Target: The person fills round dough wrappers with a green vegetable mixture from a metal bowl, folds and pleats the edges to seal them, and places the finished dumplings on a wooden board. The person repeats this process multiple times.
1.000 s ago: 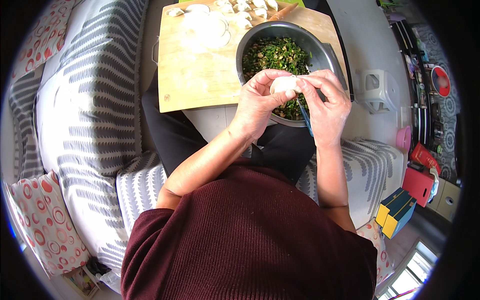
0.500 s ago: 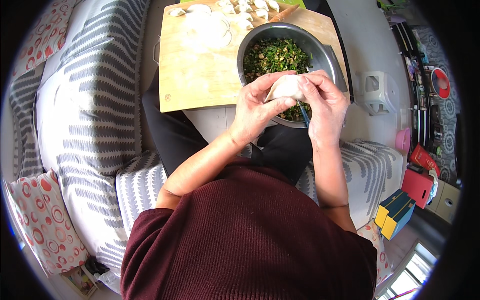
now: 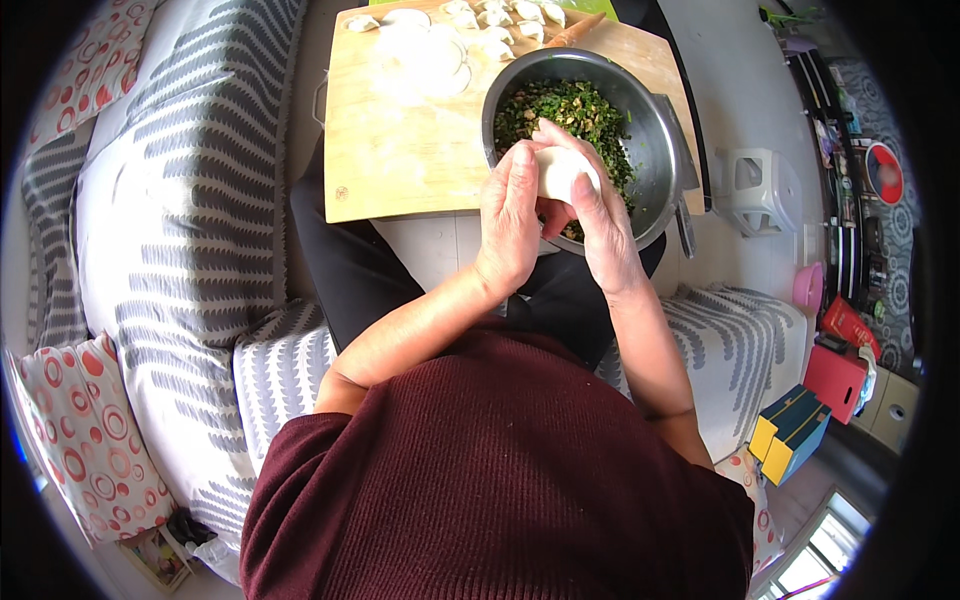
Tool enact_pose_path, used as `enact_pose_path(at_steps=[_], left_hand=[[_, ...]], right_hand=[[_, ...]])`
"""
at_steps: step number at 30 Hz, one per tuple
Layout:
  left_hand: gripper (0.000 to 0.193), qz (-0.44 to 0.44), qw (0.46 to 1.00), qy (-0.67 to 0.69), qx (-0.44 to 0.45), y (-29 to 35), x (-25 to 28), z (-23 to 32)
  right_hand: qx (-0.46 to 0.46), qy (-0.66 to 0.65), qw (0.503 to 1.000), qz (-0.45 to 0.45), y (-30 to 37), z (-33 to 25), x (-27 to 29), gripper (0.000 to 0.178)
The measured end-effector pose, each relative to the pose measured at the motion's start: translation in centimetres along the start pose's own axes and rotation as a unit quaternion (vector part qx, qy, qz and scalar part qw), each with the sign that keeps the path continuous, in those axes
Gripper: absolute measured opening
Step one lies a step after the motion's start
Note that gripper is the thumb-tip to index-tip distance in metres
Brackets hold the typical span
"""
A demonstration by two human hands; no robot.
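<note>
A white dumpling (image 3: 566,176) sits between my two hands, over the near side of a metal bowl (image 3: 655,190). My left hand (image 3: 510,215) closes on its left side, thumb up. My right hand (image 3: 603,225) wraps its right side, with the thumb pressed on the dough. Some fingertips are hidden behind the dumpling and the hands. Chopped green filling (image 3: 600,110) with small brown bits fills much of the bowl. Finished dumplings (image 3: 497,15) stand in a group at the far edge of the wooden board (image 3: 400,160). Round dough wrappers (image 3: 450,75) lie on the board's left, partly lost in glare.
A rolling pin (image 3: 577,30) lies behind the bowl. A utensil handle (image 3: 686,230) leans out over the bowl's right rim. Beyond the board stands a white stool (image 3: 757,190) on the right. A sofa with a patterned cover (image 3: 190,200) runs along the left.
Both hands have turned and cupped closer round the dumpling, which now stands more upright. The utensil handle, formerly by my right hand, now rests at the bowl's right rim.
</note>
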State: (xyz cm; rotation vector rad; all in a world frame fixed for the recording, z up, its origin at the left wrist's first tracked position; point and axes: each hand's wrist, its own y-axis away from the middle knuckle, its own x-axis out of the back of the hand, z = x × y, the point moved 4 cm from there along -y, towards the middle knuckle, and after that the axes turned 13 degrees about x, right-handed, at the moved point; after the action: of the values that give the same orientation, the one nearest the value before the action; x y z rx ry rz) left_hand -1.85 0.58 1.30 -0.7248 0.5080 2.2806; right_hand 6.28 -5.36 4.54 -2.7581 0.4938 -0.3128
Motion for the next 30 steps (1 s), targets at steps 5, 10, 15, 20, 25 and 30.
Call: enact_pose_path(at_steps=[5,10,15,20,25,30], left_hand=[[0.052,-0.045,0.993,-0.039,0.105,0.0,-0.1,0.1],[0.055,-0.047,0.99,-0.069,0.114,0.1,-0.3,0.5],[0.057,-0.073,0.981,-0.09,0.154,0.6,-0.9,1.4],[0.051,-0.07,0.984,-0.116,0.116,1.2,-1.5,2.6],[0.052,-0.099,0.981,-0.163,0.016,1.9,-1.7,3.5],[0.062,-0.099,0.98,-0.11,0.136,0.0,-0.6,1.3]], right_hand=[[-0.059,-0.058,0.997,-0.008,0.2,0.2,0.1,0.07],[-0.062,-0.015,0.998,-0.022,-0.1,-0.7,-0.1,0.083],[-0.06,-0.145,0.988,-0.012,-0.2,-1.4,-0.3,0.071],[0.12,0.091,0.989,-0.003,-1.0,-2.8,0.0,0.052],[0.221,0.184,0.958,0.007,-0.8,-4.5,-0.1,0.036],[0.044,0.111,0.993,-0.004,-1.0,-1.6,0.1,0.043]])
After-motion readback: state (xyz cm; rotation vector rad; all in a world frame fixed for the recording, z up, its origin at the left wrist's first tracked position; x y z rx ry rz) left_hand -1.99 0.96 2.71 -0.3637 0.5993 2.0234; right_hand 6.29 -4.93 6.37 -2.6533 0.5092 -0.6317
